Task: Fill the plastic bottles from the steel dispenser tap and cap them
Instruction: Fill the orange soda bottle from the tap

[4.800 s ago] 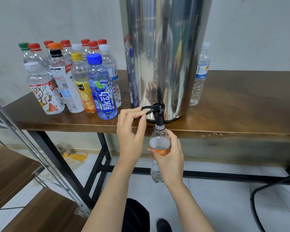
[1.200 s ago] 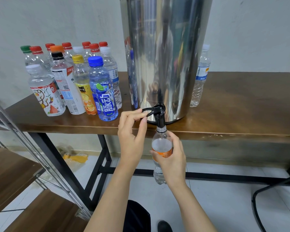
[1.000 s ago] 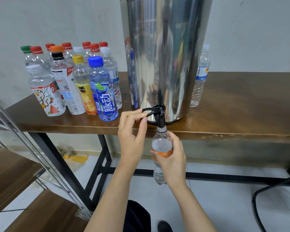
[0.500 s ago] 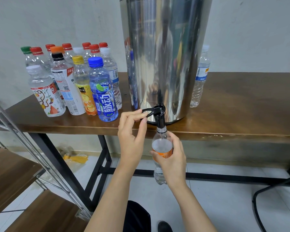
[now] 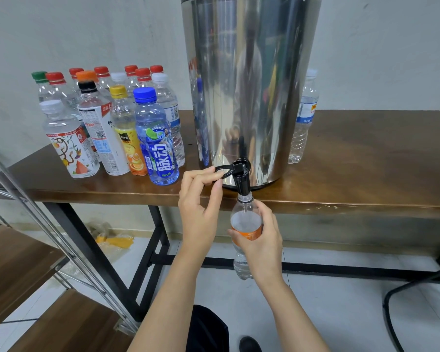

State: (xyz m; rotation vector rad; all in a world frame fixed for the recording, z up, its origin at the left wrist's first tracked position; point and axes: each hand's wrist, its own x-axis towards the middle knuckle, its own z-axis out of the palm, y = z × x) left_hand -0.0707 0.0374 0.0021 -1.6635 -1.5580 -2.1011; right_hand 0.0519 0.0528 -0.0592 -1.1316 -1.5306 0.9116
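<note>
A tall steel dispenser [image 5: 249, 85] stands on the wooden table [image 5: 366, 174], its black tap [image 5: 241, 177] hanging over the front edge. My left hand [image 5: 200, 212] pinches the tap's black lever between thumb and fingers. My right hand [image 5: 261, 240] grips a clear bottle with an orange label [image 5: 244, 224], uncapped, its mouth right under the spout. The bottle's lower half shows below my fingers in front of the floor.
Several capped bottles [image 5: 107, 128] crowd the table's left part, a blue-labelled one [image 5: 158, 146] nearest the tap. One clear bottle [image 5: 302, 118] stands right of the dispenser. A wooden shelf unit [image 5: 23, 262] with metal rails is at lower left. A black chair leg [image 5: 417, 288] curves at lower right.
Nothing has visibly moved; both hands keep the same hold on the lever and the bottle.
</note>
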